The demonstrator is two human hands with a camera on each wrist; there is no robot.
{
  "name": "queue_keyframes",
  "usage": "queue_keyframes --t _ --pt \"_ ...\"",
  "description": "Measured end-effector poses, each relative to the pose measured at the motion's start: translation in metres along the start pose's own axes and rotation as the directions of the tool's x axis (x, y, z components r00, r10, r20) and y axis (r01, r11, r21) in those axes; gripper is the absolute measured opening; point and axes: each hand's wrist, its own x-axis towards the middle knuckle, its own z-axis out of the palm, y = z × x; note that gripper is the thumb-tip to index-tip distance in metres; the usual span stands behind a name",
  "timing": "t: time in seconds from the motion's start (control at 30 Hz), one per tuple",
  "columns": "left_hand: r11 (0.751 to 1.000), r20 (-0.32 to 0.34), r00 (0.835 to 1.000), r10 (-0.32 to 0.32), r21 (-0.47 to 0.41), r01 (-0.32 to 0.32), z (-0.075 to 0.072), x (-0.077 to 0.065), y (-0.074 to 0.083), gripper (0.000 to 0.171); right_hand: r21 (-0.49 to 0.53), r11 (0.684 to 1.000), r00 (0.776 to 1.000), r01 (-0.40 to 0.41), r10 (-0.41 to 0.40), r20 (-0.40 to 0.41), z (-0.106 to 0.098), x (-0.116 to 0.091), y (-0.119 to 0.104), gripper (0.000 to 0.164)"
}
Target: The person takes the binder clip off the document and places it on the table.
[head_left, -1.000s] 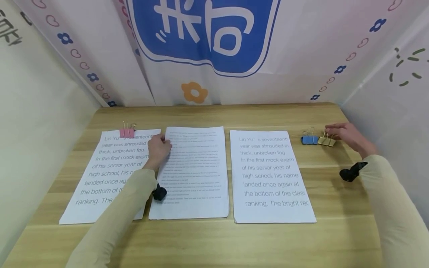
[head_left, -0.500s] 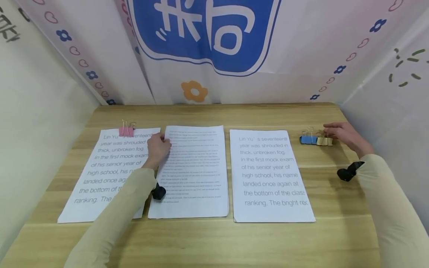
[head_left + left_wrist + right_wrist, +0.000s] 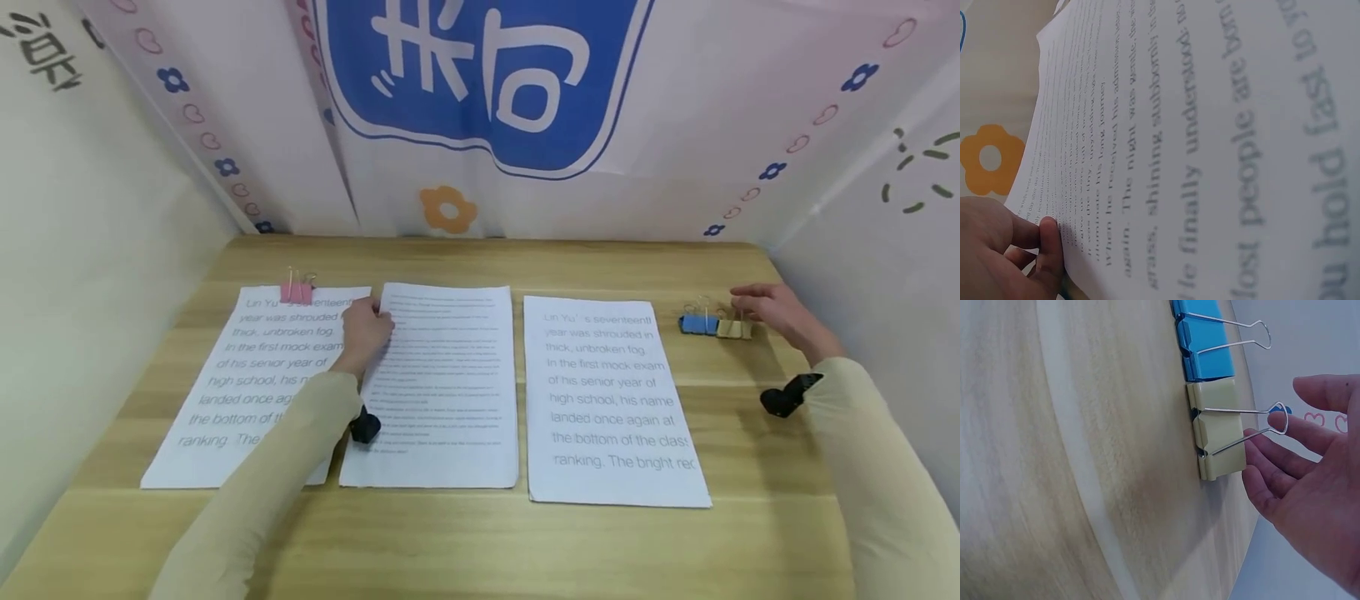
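The khaki binder clip [image 3: 1222, 428] sits on the worktop [image 3: 450, 542] at the right, its wire handle standing up, and what matters is how it lies to the right hand [image 3: 783, 315]. From where I stand, the hand comes in from the clip's right, so the clip lies just to the left of the fingers and a little nearer the person; its long axis runs left to right, with one end facing the hand. Those fingers are loosely bent and spread, with no grip on anything; one tip shows right at the wire loop, though I can't tell whether it touches. At the clip's other end, in the same line and close against it, is a blue binder clip [image 3: 699, 324]. Left of both lies the right-hand paper stack [image 3: 611, 400], then the middle paper stack [image 3: 450, 375], its far edge bare of any clip. The left hand [image 3: 366, 332] pinches that stack's left edge near the far corner, well apart from the khaki clip, so the right is plainly the nearer hand. Farthest left, a pink binder clip [image 3: 296, 292] bites the far edge of the left-hand paper stack [image 3: 255, 367].
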Motion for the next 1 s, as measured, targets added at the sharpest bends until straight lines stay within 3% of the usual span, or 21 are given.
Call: queue_keyframes --t 0.27,0.43,0.67,0.83,1.0 --pt "1.0 -0.017 1.0 0.01 -0.015 -0.01 -0.002 -0.002 -0.001 0.033 -0.037 0.999 0.999 0.036 -0.035 0.015 -0.004 0.0 -0.009 0.061" --pt "0.999 -0.036 0.998 0.052 -0.015 -0.053 0.002 -0.002 0.0 0.032 -0.059 0.997 0.999 0.046 -0.045 0.017 -0.005 -0.008 -0.012 0.061" --pt "0.997 -0.066 0.995 0.077 -0.002 -0.077 0.003 -0.006 -0.003 0.04 -0.086 0.995 0.999 0.043 -0.043 0.004 -0.003 -0.011 -0.024 0.062" --pt "0.997 -0.153 0.985 0.076 -0.012 -0.078 -0.009 -0.011 -0.005 0.049 -0.08 0.995 0.999 0.052 -0.051 0.014 0.002 -0.006 -0.038 0.064" --pt "0.999 -0.212 0.976 0.044 0.007 -0.043 -0.031 -0.009 -0.016 0.045 -0.078 0.994 0.997 0.079 -0.078 0.016 0.007 0.0 -0.049 0.064"
